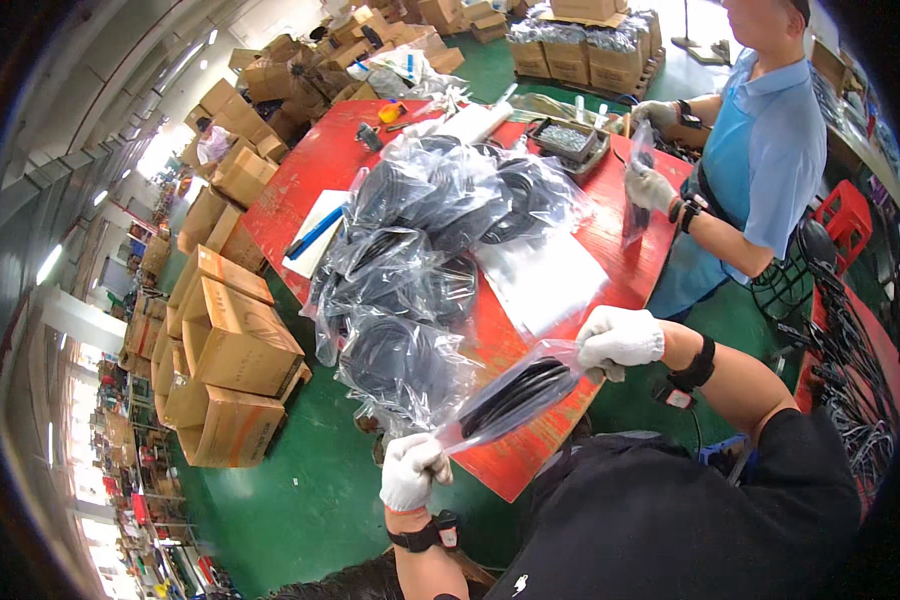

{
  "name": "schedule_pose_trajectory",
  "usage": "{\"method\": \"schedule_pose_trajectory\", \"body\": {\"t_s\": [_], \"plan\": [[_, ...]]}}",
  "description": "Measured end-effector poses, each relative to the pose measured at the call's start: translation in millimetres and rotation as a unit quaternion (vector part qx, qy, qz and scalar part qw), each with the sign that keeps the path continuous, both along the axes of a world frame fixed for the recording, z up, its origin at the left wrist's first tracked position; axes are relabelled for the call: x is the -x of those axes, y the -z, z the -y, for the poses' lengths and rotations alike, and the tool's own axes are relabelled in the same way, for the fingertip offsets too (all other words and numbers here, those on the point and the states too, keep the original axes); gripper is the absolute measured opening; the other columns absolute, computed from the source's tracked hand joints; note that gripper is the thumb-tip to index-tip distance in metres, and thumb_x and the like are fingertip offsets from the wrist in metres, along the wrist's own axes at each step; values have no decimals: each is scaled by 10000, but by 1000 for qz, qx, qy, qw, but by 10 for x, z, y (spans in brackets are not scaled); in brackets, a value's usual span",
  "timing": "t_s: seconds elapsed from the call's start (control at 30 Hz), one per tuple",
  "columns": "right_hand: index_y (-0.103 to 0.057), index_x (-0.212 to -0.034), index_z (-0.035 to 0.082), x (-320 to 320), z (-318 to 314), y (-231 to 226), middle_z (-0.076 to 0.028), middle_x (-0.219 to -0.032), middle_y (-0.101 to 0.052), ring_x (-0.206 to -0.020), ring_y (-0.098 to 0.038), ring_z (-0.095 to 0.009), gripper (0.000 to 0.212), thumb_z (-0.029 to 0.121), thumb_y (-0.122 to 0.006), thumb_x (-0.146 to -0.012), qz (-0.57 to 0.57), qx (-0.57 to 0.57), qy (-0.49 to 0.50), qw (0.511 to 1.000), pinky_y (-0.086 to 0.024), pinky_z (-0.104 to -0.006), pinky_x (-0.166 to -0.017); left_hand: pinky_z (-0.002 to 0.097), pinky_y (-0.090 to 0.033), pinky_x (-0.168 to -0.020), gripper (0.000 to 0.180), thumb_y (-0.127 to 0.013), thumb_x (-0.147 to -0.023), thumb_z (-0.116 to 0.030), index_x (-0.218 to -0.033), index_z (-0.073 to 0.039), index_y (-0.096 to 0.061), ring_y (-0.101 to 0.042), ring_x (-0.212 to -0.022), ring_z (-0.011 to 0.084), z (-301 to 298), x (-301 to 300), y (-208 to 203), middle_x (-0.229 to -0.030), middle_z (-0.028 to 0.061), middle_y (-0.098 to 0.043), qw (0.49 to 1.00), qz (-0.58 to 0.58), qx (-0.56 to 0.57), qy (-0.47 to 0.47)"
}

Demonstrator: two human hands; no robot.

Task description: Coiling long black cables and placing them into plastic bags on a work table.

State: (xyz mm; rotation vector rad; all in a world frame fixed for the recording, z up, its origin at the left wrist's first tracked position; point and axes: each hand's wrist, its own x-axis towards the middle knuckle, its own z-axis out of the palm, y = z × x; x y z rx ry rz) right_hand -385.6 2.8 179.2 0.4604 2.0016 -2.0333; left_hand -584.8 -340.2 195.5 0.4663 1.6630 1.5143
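Between my two white-gloved hands a clear plastic bag is stretched, with a coil of black cable inside it. My left hand pinches the bag's lower left end, past the table's front corner. At the upper right end my right hand grips the plastic with closed fingers. Just beyond the held bag lies a heap of bagged black cable coils on the red table. A stack of flat clear bags rests next to the heap.
Across the table a co-worker in blue holds another bagged coil in gloved hands. A tray of small parts, a blue pen-like tool and a tape dispenser sit farther back. Cardboard boxes stand left; loose black cables lie right.
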Motion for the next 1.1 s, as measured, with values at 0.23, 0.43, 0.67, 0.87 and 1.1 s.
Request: {"method": "schedule_pose_trajectory", "body": {"t_s": [0.23, 0.43, 0.67, 0.87, 1.1], "plan": [[-767, -893, -37, 208, 164, -785, -85, -813, -764, -652, -695, -137, 230, 155, -648, -935, -34, 35, -210, 977, -545, -275, -591, 354, -448, -478, 265, -665, -779, -144, -675, 100, -645, -573, -500, 236, 435, 202, -571, -621, 176, -627, 979, -20, -201, 15], [-760, -842, -15, 708, 252, -657, -87, -769, -746, -614, -671, -128, 245, 170, -626, -932, -43, 68, -73, 994, -528, -278, -584, 382, -466, -466, 254, -613, -753, -124, -624, 92, -581, -541, -462, 271, 302, 500, -641, -574, 187, -563, 979, 20, -160, -121], [-738, -912, 6, 1784, 445, -78, -66, -765, -701, -712, -672, -143, 212, 161, -612, -984, -196, 46, 130, 971, -519, -303, -660, 328, -470, -531, 256, -553, -882, -99, -652, 14, -560, -568, -524, 206, -46, 1147, -698, -607, 117, -595, 960, -115, -147, -207], [-696, -949, 15, 2106, 689, 234, -97, -842, -679, -761, -638, -215, 354, 339, -592, -1047, -314, -144, 143, 927, -521, -349, -722, 301, -460, -628, 279, -517, -971, -98, -727, 3, -608, -573, -612, 150, 231, 1268, -135, -670, 78, -648, 855, -438, -54, -274], [-637, -1405, 159, 2314, 1108, 1620, -243, -1324, -646, -1233, -617, -450, 555, 547, -459, -1049, 24, -351, -158, 923, -488, -514, -1064, 391, -470, -652, 339, -614, -1021, -221, -795, 31, -643, -602, -656, 200, 742, 1685, 2608, -708, 93, -669, 883, -223, 168, -377]]}}
